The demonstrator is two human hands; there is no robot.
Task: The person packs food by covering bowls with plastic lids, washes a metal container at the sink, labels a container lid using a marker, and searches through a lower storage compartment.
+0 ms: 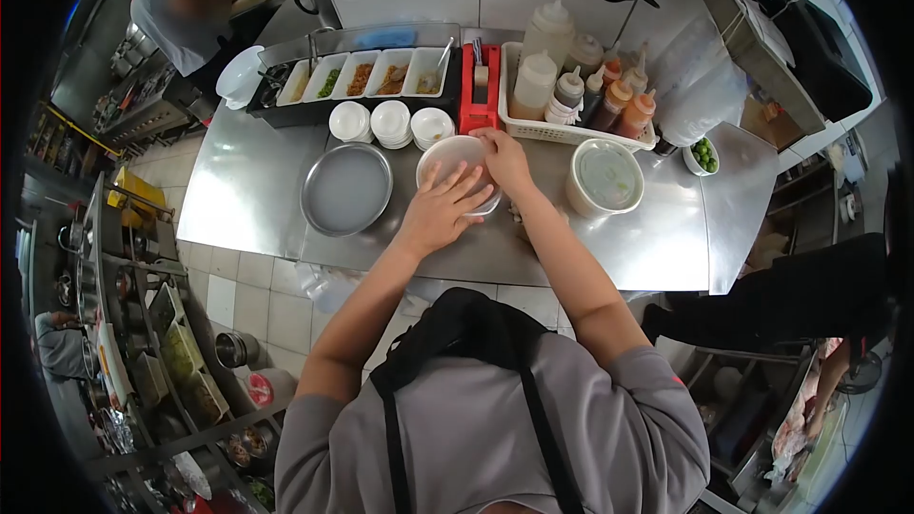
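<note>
One round, pale bowl over the stainless-steel counter, just in front of a red holder. Left hand unclenched, laid over the near part of the bowl, with fingers spread wide. Right hand at the far right rim, with fingers bent inward; impossible to tell a pinch from a touch there. To the left of the bowl, a round metal tray; behind both, stacked small white dishes. To the right, a translucent-lidded round tub; behind that, squeeze bottles in a white basket.
</note>
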